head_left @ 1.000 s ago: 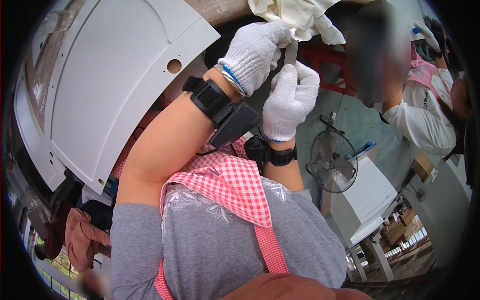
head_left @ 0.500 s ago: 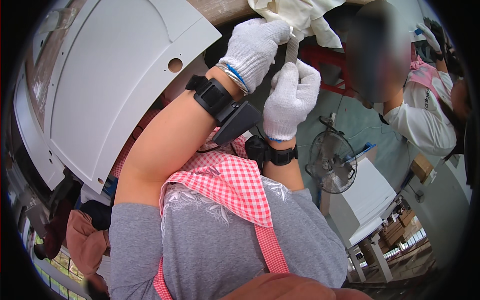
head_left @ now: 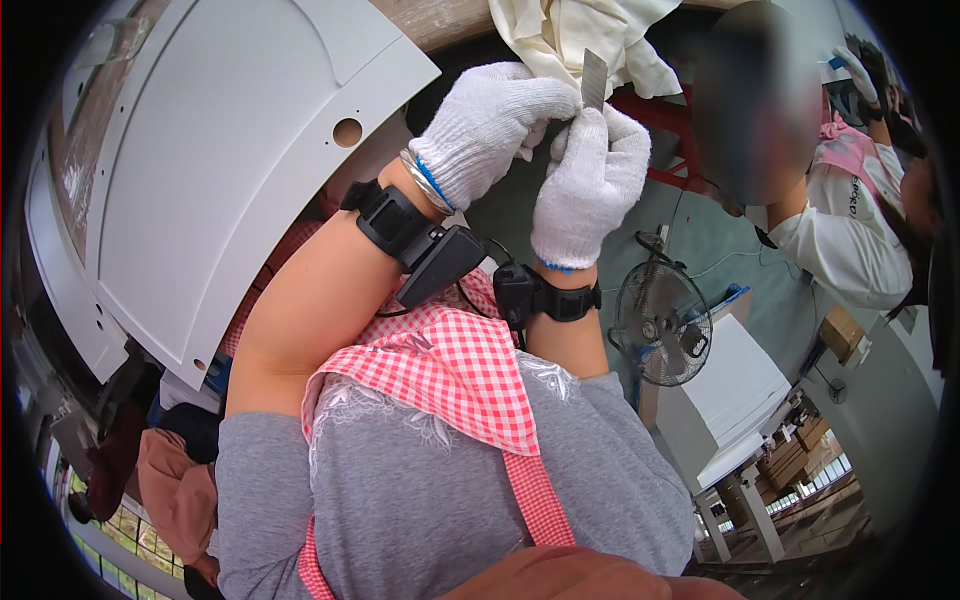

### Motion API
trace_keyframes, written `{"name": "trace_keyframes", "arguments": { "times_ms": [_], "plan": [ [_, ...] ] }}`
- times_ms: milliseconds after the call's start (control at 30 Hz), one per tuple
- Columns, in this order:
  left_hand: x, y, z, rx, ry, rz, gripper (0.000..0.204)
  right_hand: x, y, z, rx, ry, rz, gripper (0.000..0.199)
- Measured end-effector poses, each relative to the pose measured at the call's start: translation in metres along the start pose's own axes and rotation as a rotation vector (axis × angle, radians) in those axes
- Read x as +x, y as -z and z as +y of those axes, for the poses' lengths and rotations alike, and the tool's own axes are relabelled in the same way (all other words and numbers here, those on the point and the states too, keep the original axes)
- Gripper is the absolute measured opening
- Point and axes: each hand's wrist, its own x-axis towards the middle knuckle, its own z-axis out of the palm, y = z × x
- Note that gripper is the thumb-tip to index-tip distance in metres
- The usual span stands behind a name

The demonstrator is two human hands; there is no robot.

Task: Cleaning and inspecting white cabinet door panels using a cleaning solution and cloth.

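Head view: near one o'clock from the middle, a flat grey strip point(head_left: 594, 80) rises upright from the gloved right hand point(head_left: 592, 188), whose thumb and fingers pinch its lower end. Toward twelve o'clock, the gloved left hand point(head_left: 487, 130) has its fingers curled in, its tips just beside the strip; whether they touch it or grip anything, I cannot tell. Cream cloth point(head_left: 620, 40) bunches behind the strip, also at one o'clock. A large white panel point(head_left: 250, 170) with a round hole fills ten o'clock. Toward three o'clock stands a black fan point(head_left: 660, 325), and farther out that way a person in a white top point(head_left: 840, 245).
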Motion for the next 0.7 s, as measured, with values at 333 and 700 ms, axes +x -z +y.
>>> {"name": "trace_keyframes", "arguments": {
  "times_ms": [333, 700],
  "plan": [
    [0.002, -0.025, 0.006, -0.028, -0.089, 0.056, 0.018, 0.003, 0.009, -0.002, -0.003, 0.017, -0.035, 0.010],
    [0.068, 0.026, 0.069, 0.495, -0.791, 0.296, 0.013, -0.015, 0.017, -0.018, 0.187, -0.184, 0.017, 0.009]
  ]
}}
